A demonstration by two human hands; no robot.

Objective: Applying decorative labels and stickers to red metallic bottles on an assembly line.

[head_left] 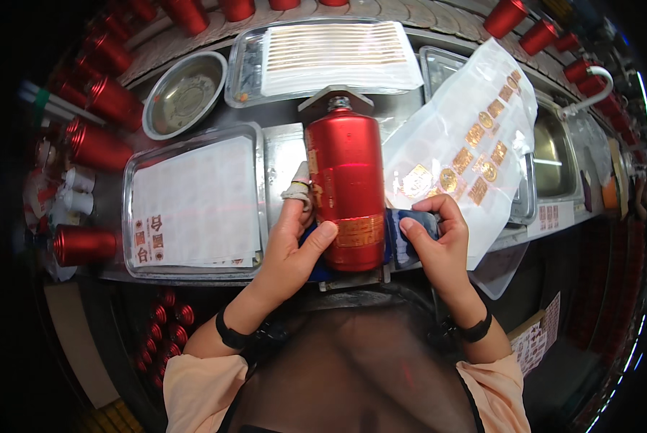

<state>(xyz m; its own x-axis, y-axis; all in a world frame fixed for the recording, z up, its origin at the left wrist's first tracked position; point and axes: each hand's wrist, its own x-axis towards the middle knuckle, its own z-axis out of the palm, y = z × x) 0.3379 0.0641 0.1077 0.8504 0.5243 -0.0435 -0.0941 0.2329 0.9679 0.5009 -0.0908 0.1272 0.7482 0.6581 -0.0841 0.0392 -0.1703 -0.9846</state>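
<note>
A glossy red bottle (346,162) lies in front of me with its bare neck pointing away, and a gold label (359,232) sits near its base. My left hand (287,249) is closed on the bottle's left side, its thumb on the edge of the gold label. A pale cover with a band wraps one of its fingers. My right hand (444,249) pinches a flat, dark blue-grey piece with a rounded end (423,224), held beside the bottle's right side; its exact kind is unclear. Dark blue material shows under the bottle, on a metal holder (335,94).
On the left stand a clear tray (130,216) with a printed sheet and a metal bowl (220,94). A tray with gold-striped strips (341,54) is behind. A translucent sheet of gold labels (417,137) lies right, before a sink (560,191). Red bottles (96,144) line the edges.
</note>
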